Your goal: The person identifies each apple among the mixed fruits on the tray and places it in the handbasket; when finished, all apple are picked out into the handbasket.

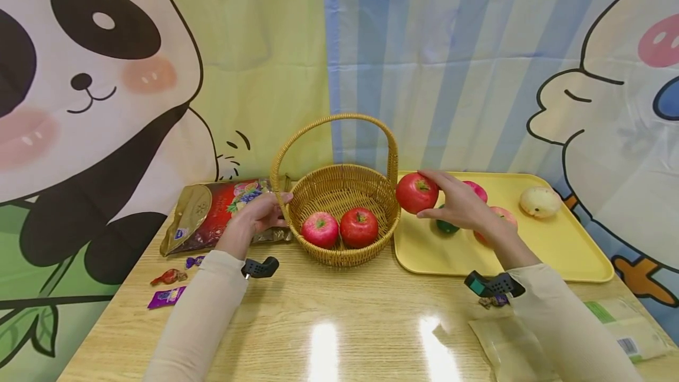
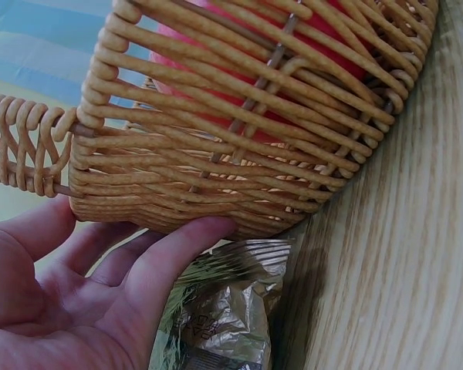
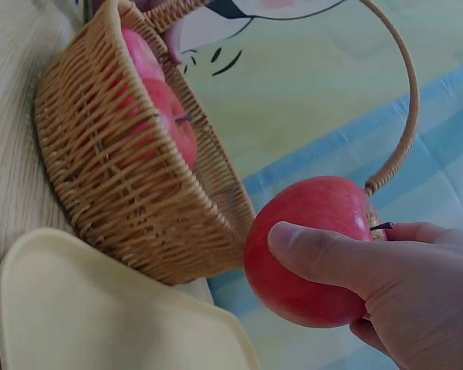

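Observation:
My right hand (image 1: 461,202) grips a red apple (image 1: 417,193) between thumb and fingers, raised over the left end of the yellow tray and close to the basket's right side. In the right wrist view the apple's stem (image 3: 382,226) points toward the palm. My left hand (image 1: 262,214) holds the wicker basket (image 1: 342,258) at its left side, thumb by the foot of the handle and fingers (image 2: 189,243) against the woven wall. Inside the basket lie a pinkish-red apple (image 1: 320,230) and a darker red apple (image 1: 359,227), side by side.
The yellow tray (image 1: 562,252) bears a pale round fruit (image 1: 540,201), a peach-coloured fruit (image 1: 504,217), a pink fruit (image 1: 476,191) and a dark green one (image 1: 447,226). A red-brown food bag (image 1: 217,211) lies behind my left hand. Wrapped candies (image 1: 168,276) and a pale package (image 1: 626,329) lie nearer.

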Available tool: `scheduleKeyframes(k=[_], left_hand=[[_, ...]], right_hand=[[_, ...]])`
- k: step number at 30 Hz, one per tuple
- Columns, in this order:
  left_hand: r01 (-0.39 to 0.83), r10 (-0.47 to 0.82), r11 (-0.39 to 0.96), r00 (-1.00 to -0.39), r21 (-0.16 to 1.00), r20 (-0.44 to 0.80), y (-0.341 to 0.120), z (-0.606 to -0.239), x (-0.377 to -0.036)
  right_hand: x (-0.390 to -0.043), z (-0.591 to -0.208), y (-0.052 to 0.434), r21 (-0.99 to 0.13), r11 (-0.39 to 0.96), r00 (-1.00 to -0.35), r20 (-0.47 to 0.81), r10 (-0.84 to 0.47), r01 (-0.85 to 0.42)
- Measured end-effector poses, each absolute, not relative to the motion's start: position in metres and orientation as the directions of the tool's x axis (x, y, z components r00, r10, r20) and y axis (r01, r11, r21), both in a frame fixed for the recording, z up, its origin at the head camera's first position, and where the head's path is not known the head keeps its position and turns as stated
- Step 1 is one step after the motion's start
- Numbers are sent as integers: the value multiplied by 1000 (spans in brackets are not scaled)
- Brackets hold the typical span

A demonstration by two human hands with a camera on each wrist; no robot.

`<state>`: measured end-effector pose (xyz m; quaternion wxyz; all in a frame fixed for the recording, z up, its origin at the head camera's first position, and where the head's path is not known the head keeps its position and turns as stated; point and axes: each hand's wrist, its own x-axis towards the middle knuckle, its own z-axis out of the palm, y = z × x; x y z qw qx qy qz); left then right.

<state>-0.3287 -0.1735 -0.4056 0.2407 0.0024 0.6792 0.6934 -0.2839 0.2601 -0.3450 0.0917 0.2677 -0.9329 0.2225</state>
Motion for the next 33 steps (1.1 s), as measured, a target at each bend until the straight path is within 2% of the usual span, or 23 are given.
scheduleKeyframes(k=[12, 33], left_hand=[[-339, 336, 21, -884, 941, -326, -177, -410, -332], [-343, 331, 11, -885, 939, -327, -174, -409, -331]], right_hand=[[-277, -334, 225, -371, 680, -775, 322, -544, -632], [-288, -340, 164, -413, 634, -754, 283, -593, -654]])
